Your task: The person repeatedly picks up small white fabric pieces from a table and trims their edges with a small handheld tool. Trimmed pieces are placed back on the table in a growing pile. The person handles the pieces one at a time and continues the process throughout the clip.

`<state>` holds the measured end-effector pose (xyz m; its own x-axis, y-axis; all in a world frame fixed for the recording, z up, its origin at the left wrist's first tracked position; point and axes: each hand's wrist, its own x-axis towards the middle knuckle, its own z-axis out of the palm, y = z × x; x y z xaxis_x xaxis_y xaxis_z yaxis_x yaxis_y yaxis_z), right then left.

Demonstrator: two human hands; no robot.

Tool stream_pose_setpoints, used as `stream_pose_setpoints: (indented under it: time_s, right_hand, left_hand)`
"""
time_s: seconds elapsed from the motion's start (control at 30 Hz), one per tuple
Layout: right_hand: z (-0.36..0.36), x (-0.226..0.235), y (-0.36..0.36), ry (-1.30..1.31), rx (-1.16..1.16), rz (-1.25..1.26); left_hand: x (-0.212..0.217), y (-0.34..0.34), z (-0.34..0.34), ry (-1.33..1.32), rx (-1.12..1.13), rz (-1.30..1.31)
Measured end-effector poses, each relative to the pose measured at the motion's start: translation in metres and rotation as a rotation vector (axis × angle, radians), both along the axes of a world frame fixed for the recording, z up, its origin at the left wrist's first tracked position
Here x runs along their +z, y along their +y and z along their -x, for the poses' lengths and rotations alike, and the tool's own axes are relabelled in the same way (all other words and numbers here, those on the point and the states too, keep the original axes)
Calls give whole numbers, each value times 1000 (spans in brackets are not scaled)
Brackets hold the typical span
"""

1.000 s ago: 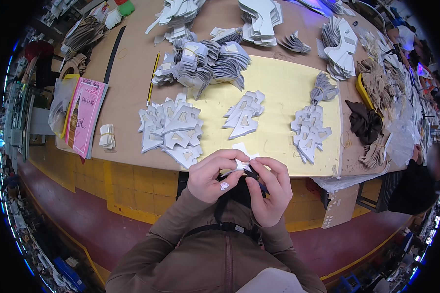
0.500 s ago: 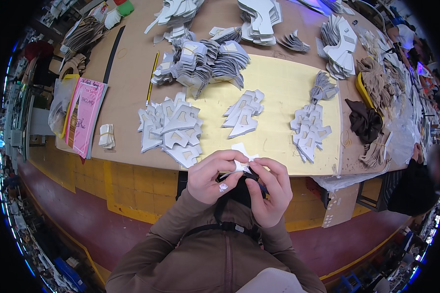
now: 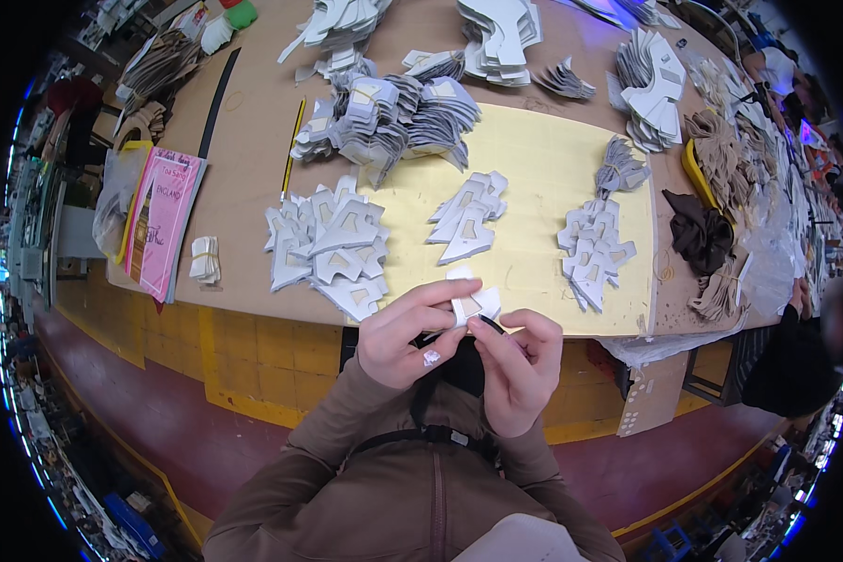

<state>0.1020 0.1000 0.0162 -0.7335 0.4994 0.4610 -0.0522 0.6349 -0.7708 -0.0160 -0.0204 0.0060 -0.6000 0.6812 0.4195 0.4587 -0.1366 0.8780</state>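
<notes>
At the table's near edge, my left hand [image 3: 405, 334] holds a white cut-out piece [image 3: 479, 304] with an angular opening in it. A small white patch is on one of its fingers. My right hand [image 3: 523, 367] pinches a thin black pen-like tool [image 3: 491, 324], with its fingertips against the white piece. Most of that tool is hidden by the fingers. Beyond my hands, a small group of similar white pieces [image 3: 468, 217] lies on a yellow sheet [image 3: 532, 272]. A larger pile of them [image 3: 332, 245] is to the left, and another spread [image 3: 594, 248] to the right.
Bundled grey-white pieces [image 3: 379, 117] stand farther back. A yellow-black pencil [image 3: 292, 150], a pink book [image 3: 167, 220] and a banded white stack [image 3: 205, 260] are at left. Dark cloth [image 3: 698, 229] and a yellow tray [image 3: 694, 173] lie at right, near another person's dark sleeve [image 3: 787, 365].
The white piece is turned and shows more of its opening. My right fingers have closed around the black tool, and its thin dark end is now visible.
</notes>
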Motion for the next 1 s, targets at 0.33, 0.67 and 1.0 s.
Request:
stream_pose_setpoints:
  time_s: [0.33, 0.67, 1.0]
  right_hand:
    - [-6, 5, 4, -126, 84, 538]
    - [-9, 3, 5, 1, 110, 771]
    - [5, -6, -3, -20, -21, 149]
  left_hand:
    - [-2, 5, -14, -520, -15, -37]
    - [-7, 7, -11, -684, -36, -122]
    - [-2, 9, -12, -727, -27, -178]
